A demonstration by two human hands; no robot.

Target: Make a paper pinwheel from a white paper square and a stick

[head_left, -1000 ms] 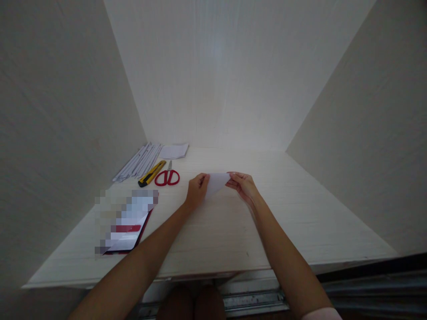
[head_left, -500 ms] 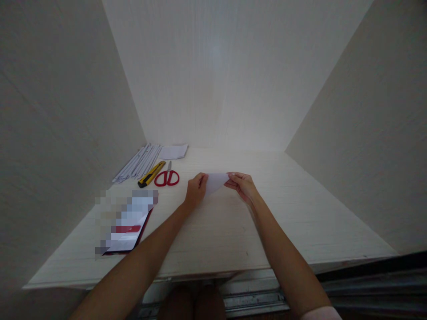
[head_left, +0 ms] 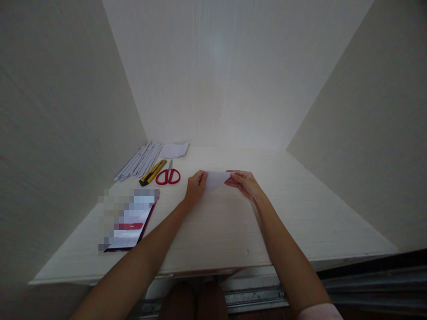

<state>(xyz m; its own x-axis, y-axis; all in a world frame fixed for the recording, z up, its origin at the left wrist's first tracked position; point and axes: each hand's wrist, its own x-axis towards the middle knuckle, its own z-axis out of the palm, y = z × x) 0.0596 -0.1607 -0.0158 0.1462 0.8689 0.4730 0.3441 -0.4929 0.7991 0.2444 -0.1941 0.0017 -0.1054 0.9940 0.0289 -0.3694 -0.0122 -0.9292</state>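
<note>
Between my hands is a small piece of white paper (head_left: pixel 216 179), held a little above the table, with a straight top edge and a slanting lower edge. My left hand (head_left: pixel 196 189) pinches its left end, thumb on the near side. At the other end, my right hand (head_left: pixel 244 182) grips the corner between thumb and fingers, the remaining fingers showing behind and below the paper. Nearest to my left hand lie scissors with red handles (head_left: pixel 168 176), blades pointing away. A yellow and black utility knife (head_left: pixel 153 172) rests beside them.
Rolled or folded strips of white paper (head_left: pixel 140 161) lie at the back left, with a stack of paper sheets (head_left: pixel 175 150) beside them. A partly blurred phone (head_left: pixel 128 240) lies left of my left forearm. Pale panels (head_left: pixel 213 89) enclose the white table (head_left: pixel 300 213) on three sides.
My hands keep hold of the paper in almost the same place. The right hand has shifted very slightly to the right; the view has moved a little.
</note>
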